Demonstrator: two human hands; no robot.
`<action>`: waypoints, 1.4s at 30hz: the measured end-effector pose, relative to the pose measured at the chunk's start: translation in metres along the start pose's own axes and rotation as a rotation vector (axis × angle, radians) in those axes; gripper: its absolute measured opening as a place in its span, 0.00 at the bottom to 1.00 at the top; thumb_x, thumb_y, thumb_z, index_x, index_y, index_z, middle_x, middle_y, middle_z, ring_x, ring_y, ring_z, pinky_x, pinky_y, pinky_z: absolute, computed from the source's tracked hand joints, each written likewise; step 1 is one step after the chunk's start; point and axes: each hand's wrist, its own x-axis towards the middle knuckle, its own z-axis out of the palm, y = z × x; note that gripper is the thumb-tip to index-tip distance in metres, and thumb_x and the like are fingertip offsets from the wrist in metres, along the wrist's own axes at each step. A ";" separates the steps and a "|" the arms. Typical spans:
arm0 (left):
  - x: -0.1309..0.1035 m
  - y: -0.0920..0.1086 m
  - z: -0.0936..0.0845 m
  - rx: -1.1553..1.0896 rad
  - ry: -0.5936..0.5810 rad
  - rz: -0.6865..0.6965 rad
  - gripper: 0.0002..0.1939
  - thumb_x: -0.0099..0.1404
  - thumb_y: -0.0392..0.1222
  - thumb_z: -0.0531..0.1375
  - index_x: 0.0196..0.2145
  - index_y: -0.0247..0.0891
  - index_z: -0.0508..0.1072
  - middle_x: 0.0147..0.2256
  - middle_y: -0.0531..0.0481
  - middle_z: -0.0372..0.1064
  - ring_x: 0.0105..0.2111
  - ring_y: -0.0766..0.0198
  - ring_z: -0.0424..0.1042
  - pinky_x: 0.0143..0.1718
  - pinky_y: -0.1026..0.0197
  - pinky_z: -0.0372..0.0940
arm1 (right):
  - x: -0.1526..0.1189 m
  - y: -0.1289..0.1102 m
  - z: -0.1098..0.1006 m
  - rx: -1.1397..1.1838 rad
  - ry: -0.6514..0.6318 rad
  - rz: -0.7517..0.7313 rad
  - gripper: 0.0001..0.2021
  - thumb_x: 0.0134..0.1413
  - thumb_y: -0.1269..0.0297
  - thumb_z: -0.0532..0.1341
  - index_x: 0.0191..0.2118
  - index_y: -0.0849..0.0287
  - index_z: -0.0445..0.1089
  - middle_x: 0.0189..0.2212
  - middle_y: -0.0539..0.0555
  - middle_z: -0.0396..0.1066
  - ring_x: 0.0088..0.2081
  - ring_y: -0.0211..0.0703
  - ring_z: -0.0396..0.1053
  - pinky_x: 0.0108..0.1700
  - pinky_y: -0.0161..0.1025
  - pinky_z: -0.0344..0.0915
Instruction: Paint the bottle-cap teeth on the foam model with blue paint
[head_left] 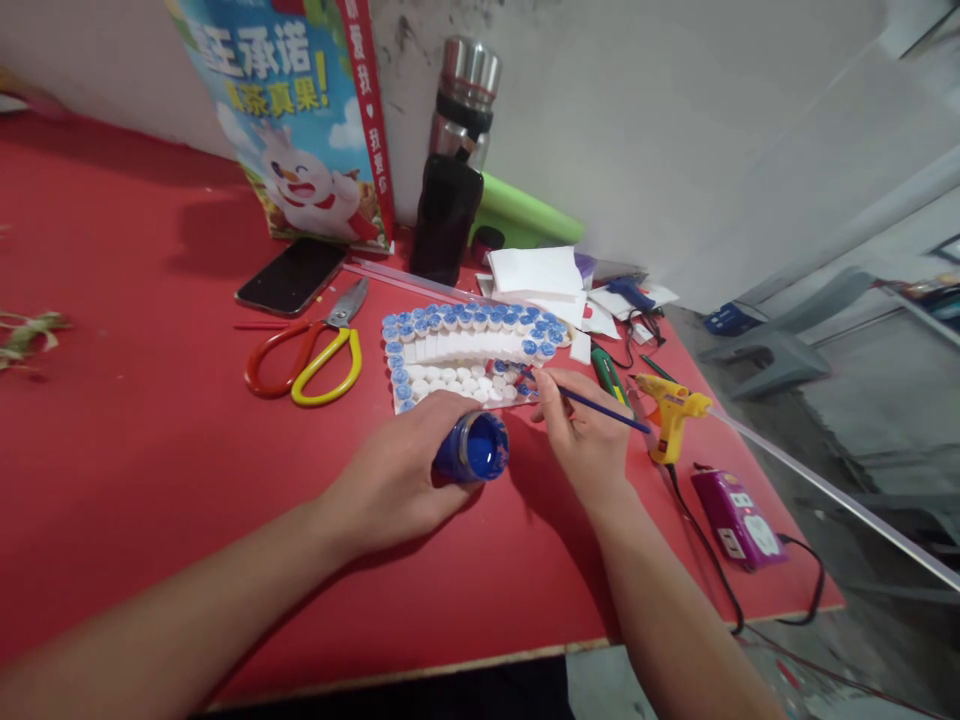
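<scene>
My left hand (411, 470) is wrapped round a small jar of blue paint (480, 446), its mouth tilted toward me. A thin blue paintbrush (604, 405) is pinched in my right hand (581, 435). The brush tip reaches the right part of a white craft piece (465, 345), which lies just beyond both hands. Blue-coloured round pieces line its back and left edges, and white round pieces (450, 382) fill the near part. A few pieces near the brush tip show blue and red. My right fingers partly hide that corner.
Red-and-yellow scissors (326, 350) and a phone (292, 275) lie left of the craft piece. Behind it stand a dark upright phone (448, 215), a steel bottle (466, 95) and a printed bag (300, 130). A yellow glue gun (671, 415), green cutter (609, 375) and purple power box (739, 520) are rightward.
</scene>
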 end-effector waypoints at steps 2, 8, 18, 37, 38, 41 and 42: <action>0.000 0.001 0.000 0.000 -0.003 -0.006 0.25 0.65 0.37 0.67 0.58 0.44 0.67 0.52 0.46 0.75 0.49 0.53 0.77 0.48 0.54 0.72 | 0.000 0.001 0.000 0.001 -0.009 0.015 0.09 0.72 0.64 0.61 0.43 0.58 0.79 0.29 0.55 0.82 0.28 0.44 0.80 0.37 0.43 0.79; 0.000 0.000 0.001 0.000 -0.012 -0.007 0.25 0.65 0.37 0.67 0.58 0.44 0.67 0.53 0.45 0.75 0.49 0.52 0.77 0.48 0.53 0.72 | 0.001 0.002 0.000 0.007 -0.026 0.042 0.10 0.72 0.61 0.61 0.44 0.57 0.79 0.28 0.54 0.82 0.29 0.45 0.81 0.38 0.43 0.79; 0.001 -0.001 0.001 0.008 -0.008 0.006 0.24 0.66 0.38 0.67 0.58 0.44 0.67 0.52 0.47 0.75 0.49 0.54 0.77 0.47 0.55 0.71 | 0.000 0.003 0.001 0.022 -0.047 0.071 0.10 0.72 0.61 0.61 0.44 0.57 0.79 0.28 0.53 0.81 0.30 0.46 0.81 0.39 0.44 0.79; 0.000 -0.002 0.002 0.008 0.004 0.021 0.26 0.66 0.37 0.68 0.58 0.43 0.67 0.53 0.47 0.75 0.49 0.54 0.77 0.49 0.57 0.71 | 0.001 0.001 0.001 -0.004 -0.057 0.057 0.08 0.72 0.65 0.61 0.45 0.60 0.79 0.36 0.57 0.85 0.37 0.47 0.84 0.43 0.42 0.80; 0.000 -0.002 0.003 0.008 0.004 0.022 0.26 0.66 0.37 0.68 0.58 0.43 0.67 0.53 0.47 0.75 0.49 0.54 0.77 0.49 0.56 0.71 | 0.001 0.001 0.001 -0.002 -0.064 0.068 0.09 0.72 0.64 0.61 0.45 0.59 0.79 0.36 0.57 0.84 0.37 0.47 0.84 0.42 0.43 0.80; -0.001 -0.002 0.002 0.006 -0.001 0.021 0.26 0.65 0.37 0.68 0.58 0.43 0.67 0.53 0.47 0.75 0.49 0.54 0.77 0.48 0.57 0.71 | 0.000 0.002 0.001 0.005 -0.077 0.085 0.09 0.73 0.63 0.60 0.46 0.58 0.78 0.35 0.56 0.84 0.37 0.48 0.84 0.43 0.44 0.80; -0.001 -0.002 0.002 0.005 0.000 0.021 0.26 0.65 0.37 0.68 0.58 0.43 0.67 0.53 0.47 0.75 0.49 0.55 0.77 0.48 0.57 0.71 | 0.000 0.002 0.001 0.007 -0.083 0.087 0.09 0.73 0.63 0.60 0.46 0.58 0.78 0.35 0.56 0.84 0.37 0.48 0.84 0.43 0.44 0.80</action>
